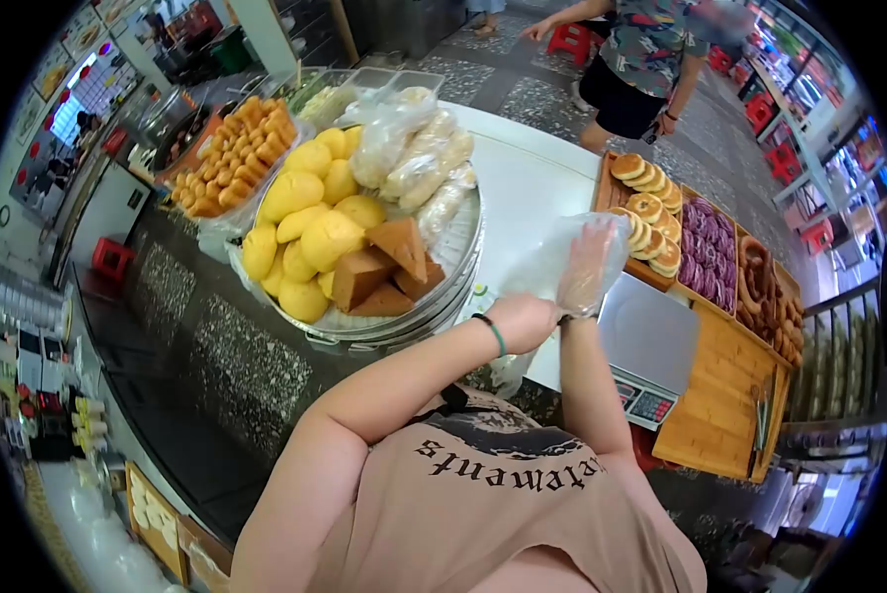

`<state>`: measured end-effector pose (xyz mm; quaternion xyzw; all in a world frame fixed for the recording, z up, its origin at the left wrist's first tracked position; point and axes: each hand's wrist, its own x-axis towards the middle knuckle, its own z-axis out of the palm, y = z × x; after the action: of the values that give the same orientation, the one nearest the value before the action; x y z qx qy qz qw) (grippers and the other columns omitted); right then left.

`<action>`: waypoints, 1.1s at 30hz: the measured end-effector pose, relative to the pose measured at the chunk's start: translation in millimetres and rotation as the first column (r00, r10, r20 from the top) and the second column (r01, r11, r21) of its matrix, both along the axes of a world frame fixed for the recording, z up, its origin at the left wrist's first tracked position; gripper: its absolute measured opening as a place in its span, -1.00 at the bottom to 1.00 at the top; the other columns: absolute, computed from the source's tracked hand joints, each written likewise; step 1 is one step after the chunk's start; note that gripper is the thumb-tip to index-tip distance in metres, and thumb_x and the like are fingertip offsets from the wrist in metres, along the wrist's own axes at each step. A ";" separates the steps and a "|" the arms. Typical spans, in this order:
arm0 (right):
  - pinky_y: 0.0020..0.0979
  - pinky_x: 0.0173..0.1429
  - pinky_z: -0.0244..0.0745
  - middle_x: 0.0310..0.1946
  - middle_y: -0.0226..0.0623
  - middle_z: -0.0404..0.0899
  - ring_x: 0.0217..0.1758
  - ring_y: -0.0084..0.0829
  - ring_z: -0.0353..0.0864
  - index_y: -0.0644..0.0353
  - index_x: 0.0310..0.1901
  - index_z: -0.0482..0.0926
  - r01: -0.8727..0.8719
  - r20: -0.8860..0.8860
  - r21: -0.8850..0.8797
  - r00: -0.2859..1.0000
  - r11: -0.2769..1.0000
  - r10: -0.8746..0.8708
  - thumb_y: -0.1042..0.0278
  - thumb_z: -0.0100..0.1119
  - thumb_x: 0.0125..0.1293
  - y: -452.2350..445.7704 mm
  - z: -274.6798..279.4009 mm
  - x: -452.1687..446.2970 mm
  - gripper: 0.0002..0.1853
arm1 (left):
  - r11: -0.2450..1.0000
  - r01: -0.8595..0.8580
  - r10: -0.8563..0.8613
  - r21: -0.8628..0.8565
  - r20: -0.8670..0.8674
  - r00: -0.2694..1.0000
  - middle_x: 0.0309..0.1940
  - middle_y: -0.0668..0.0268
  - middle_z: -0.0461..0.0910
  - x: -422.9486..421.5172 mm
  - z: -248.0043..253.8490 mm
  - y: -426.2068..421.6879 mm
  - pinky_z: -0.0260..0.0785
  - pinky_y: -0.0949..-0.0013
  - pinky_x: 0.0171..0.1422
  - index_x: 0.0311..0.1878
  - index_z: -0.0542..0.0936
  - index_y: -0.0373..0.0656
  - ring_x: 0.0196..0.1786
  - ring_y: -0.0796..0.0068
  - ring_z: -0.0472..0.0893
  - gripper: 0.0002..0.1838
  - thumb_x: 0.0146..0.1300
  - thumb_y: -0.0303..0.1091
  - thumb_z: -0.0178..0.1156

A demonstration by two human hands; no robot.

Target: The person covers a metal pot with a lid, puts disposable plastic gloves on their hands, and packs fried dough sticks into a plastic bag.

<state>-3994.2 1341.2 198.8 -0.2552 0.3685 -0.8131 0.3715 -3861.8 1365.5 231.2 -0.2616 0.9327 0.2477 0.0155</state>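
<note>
My right hand (588,265) is inside a clear plastic bag (617,237), its fingers spread and stretched out. My left hand (525,321) is closed at the right wrist and pinches the bag's lower edge there; the fingertips are partly hidden. Just right of my right wrist sits a digital scale (648,331) with a bare metal plate. On the left, a large round steamer (473,259) holds yellow buns (330,237), brown cake wedges (399,249) and plastic-wrapped pale rolls (434,163).
Wooden trays at right hold flat round cakes (646,208), purple rolls (706,252) and brown twisted pastries (755,277). Tongs (760,420) lie on a wooden board (710,405). Golden fried pieces (231,158) are heaped at far left. Across the counter (523,168) stands a person (641,59).
</note>
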 end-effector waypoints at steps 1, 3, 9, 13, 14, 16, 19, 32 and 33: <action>-0.22 0.53 -0.33 0.49 -0.22 -0.09 0.55 -0.27 -0.20 0.06 0.47 -0.10 -0.007 0.001 0.005 1.000 1.000 0.007 -0.29 -0.08 0.32 3.1 14.0 -2.2 -0.14 | 1.000 -0.007 0.007 0.005 0.001 1.000 -0.31 -0.05 0.61 12.2 16.5 5.7 0.44 0.03 -0.15 -0.24 0.58 -0.22 -0.23 -0.09 0.58 -0.73 0.29 -0.29 -0.07; -0.20 0.52 -0.23 0.46 -0.22 -0.03 0.52 -0.25 -0.07 0.06 0.46 -0.08 -0.105 0.045 0.109 0.994 0.989 0.101 -0.23 -0.05 0.34 5.2 45.9 -12.6 -0.17 | 0.913 -0.258 0.357 0.317 -0.314 0.880 -0.41 0.02 0.59 42.8 50.9 9.2 0.42 0.20 -0.20 -0.28 0.53 -0.25 -0.32 0.13 0.59 -0.72 0.35 -0.24 -0.04; -0.39 0.23 0.34 0.16 -0.22 0.41 0.25 -0.45 0.39 0.16 0.34 0.23 -0.503 -0.457 0.462 0.570 0.730 0.682 0.21 0.08 0.37 63.1 45.6 46.1 -0.45 | 0.745 -0.143 0.625 0.652 -0.606 0.493 -0.43 0.32 0.41 63.8 61.3 -27.6 0.30 0.47 -0.19 -0.22 0.40 -0.22 -0.30 0.58 0.39 -0.85 0.31 -0.36 0.11; -0.47 -0.19 0.43 -0.34 -0.43 0.54 -0.26 -0.57 0.51 0.22 -0.03 0.52 -0.563 -0.230 0.702 0.399 0.435 0.887 0.18 0.13 0.35 57.4 91.7 35.9 -0.70 | 0.870 -0.387 0.490 0.305 -0.615 0.618 -0.44 0.29 0.42 81.8 73.3 -13.9 0.32 0.44 -0.19 -0.17 0.44 -0.26 -0.33 0.53 0.42 -0.78 0.25 -0.34 0.18; -0.49 -0.29 0.40 -0.46 -0.49 0.51 -0.39 -0.60 0.47 0.24 -0.15 0.55 -0.518 -0.233 0.729 0.426 0.447 0.874 0.16 0.13 0.34 59.6 91.5 32.4 -0.72 | 0.892 -0.401 0.441 0.207 -0.588 0.678 -0.44 0.28 0.44 86.0 69.8 -10.2 0.33 0.43 -0.21 -0.16 0.47 -0.26 -0.35 0.50 0.43 -0.77 0.22 -0.32 0.21; -0.50 -0.28 0.40 -0.46 -0.47 0.51 -0.37 -0.60 0.47 0.25 -0.18 0.56 -0.520 -0.339 0.735 0.275 0.436 0.900 0.16 0.13 0.34 60.0 94.9 22.2 -0.72 | 0.919 -0.311 0.392 0.241 -0.491 0.778 -0.44 0.21 0.48 99.9 72.4 -1.9 0.36 0.34 -0.19 -0.19 0.51 -0.23 -0.34 0.36 0.47 -0.78 0.21 -0.29 0.22; -0.51 -0.26 0.40 -0.47 -0.44 0.49 -0.37 -0.61 0.45 0.26 -0.23 0.56 -0.551 -0.455 0.746 -0.009 0.375 0.891 0.22 0.16 0.32 48.2 92.2 19.6 -0.76 | 0.876 -0.274 0.446 0.398 -0.449 0.774 -0.49 0.19 0.45 129.0 76.1 11.8 0.35 0.36 -0.21 -0.32 0.54 -0.21 -0.36 0.28 0.46 -0.84 0.22 -0.31 0.20; -0.67 -0.31 0.29 -0.42 -0.56 0.46 -0.37 -0.77 0.35 0.17 -0.34 0.45 -0.777 -0.256 0.514 0.266 0.363 0.930 0.47 0.17 0.24 -1.1 112.7 241.4 -0.92 | 0.411 -0.264 0.911 0.872 -0.384 0.151 -0.32 0.53 0.41 351.0 67.0 44.5 0.26 0.63 -0.19 -0.18 0.41 -0.15 -0.30 0.78 0.36 -0.88 0.26 -0.49 0.14; -0.67 -0.31 0.29 -0.43 -0.57 0.44 -0.38 -0.77 0.34 0.17 -0.33 0.45 -0.755 -0.356 0.486 0.289 0.440 0.889 0.49 0.14 0.25 -8.2 108.4 265.9 -0.95 | 0.432 -0.319 0.897 0.844 -0.366 0.248 -0.32 0.53 0.45 372.6 63.9 42.5 0.26 0.63 -0.18 -0.15 0.45 -0.17 -0.31 0.78 0.37 -0.88 0.27 -0.47 0.15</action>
<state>-3728.4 1332.9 307.2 -0.5931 0.3626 -0.3369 0.6351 -3489.1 1408.0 295.1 -0.4668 0.4875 0.6046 -0.4230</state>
